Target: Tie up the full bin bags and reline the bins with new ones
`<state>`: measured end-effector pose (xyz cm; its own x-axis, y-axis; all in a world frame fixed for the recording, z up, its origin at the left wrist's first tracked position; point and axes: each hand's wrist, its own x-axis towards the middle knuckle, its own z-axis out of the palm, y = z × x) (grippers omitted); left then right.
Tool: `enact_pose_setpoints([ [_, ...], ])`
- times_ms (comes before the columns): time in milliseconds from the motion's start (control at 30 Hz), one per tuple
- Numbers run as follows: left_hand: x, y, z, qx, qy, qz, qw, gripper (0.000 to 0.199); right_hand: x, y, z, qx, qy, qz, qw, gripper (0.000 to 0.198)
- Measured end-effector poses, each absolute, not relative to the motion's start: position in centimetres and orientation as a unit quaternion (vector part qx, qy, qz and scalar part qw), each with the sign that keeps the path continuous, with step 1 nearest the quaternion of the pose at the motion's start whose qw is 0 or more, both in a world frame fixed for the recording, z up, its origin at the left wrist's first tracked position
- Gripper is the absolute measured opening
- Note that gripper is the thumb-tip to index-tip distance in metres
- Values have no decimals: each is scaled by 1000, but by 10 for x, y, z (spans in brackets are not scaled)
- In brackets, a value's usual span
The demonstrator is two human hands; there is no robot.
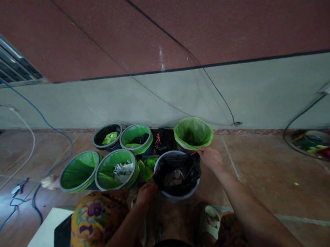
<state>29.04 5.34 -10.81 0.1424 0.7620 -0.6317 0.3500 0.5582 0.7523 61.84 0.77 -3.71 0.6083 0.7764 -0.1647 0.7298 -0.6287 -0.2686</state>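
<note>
In front of me stands a pale trash can (182, 196) lined with a black garbage bag (194, 169), with crumpled brownish waste (175, 177) down inside it. The bag's red drawstring (152, 177) runs from the near left of the rim to my left hand (147, 193), whose closed fingers pinch it. At the far right of the rim, my right hand (210, 158) is closed on another stretch of the same red drawstring. Behind that hand is a trash can with a green liner (193, 132). A tied black bag (163, 141) with a red knot sits beside it.
To the left stand several trash cans with green liners, one (124, 158) holding white paper scraps and another (79, 170) leaning. A blue cable (56, 129) and a white cable (31, 135) cross the floor. A wall (99, 109) closes off the back.
</note>
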Motion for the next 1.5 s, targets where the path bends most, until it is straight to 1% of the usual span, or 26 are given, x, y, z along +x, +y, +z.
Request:
enact_pose_setpoints([
  [67, 299, 53, -100, 415, 599, 208, 653, 28, 619, 6, -29, -890, -427, 128, 93, 35],
  [133, 309, 56, -91, 404, 568, 247, 674, 28, 619, 5, -21, -881, -437, 137, 124, 35],
  [200, 318, 58, -80, 414, 543, 267, 680, 27, 616, 4, -14, -859, -441, 173, 193, 33],
  [300, 328, 59, -62, 438, 526, 275, 675, 24, 607, 4, -8, -803, -420, 272, 322, 31],
  [367, 334, 61, -50, 451, 524, 282, 665, 24, 599, 5, -6, -765, -414, 315, 379, 29],
  [467, 347, 66, -35, 475, 511, 289, 655, 22, 586, 8, -5, -716, -443, 329, 428, 27],
  [633, 372, 81, -13, 540, 483, 271, 634, 7, 560, 18, -5, -631, -472, 370, 492, 28],
  [733, 381, 88, -1, 583, 451, 266, 621, 8, 546, 22, -3, -591, -487, 400, 504, 31],
  [833, 382, 96, 9, 639, 417, 261, 592, 10, 536, 25, 1, -567, -498, 425, 500, 28],
  [933, 380, 105, 16, 711, 401, 243, 525, 16, 528, 29, 2, -538, -491, 465, 504, 28],
  [1033, 380, 113, 24, 779, 393, 207, 442, 20, 519, 31, 2, -518, -485, 515, 480, 34],
  [1133, 383, 116, 28, 818, 374, 172, 401, 19, 511, 33, 0, -526, -495, 530, 444, 25],
  [1200, 387, 118, 27, 826, 365, 169, 396, 19, 508, 36, -3, -549, -499, 518, 426, 17],
  [1267, 389, 123, 20, 818, 364, 189, 403, 18, 508, 39, -9, -575, -496, 502, 414, 14],
  [1333, 388, 129, 10, 797, 378, 225, 414, 19, 510, 43, -15, -597, -482, 486, 419, 19],
  [1400, 384, 133, -2, 780, 395, 240, 421, 22, 513, 46, -19, -611, -447, 481, 442, 24],
  [1500, 376, 131, -21, 807, 354, 165, 444, 31, 517, 49, -19, -614, -387, 497, 476, 29],
])
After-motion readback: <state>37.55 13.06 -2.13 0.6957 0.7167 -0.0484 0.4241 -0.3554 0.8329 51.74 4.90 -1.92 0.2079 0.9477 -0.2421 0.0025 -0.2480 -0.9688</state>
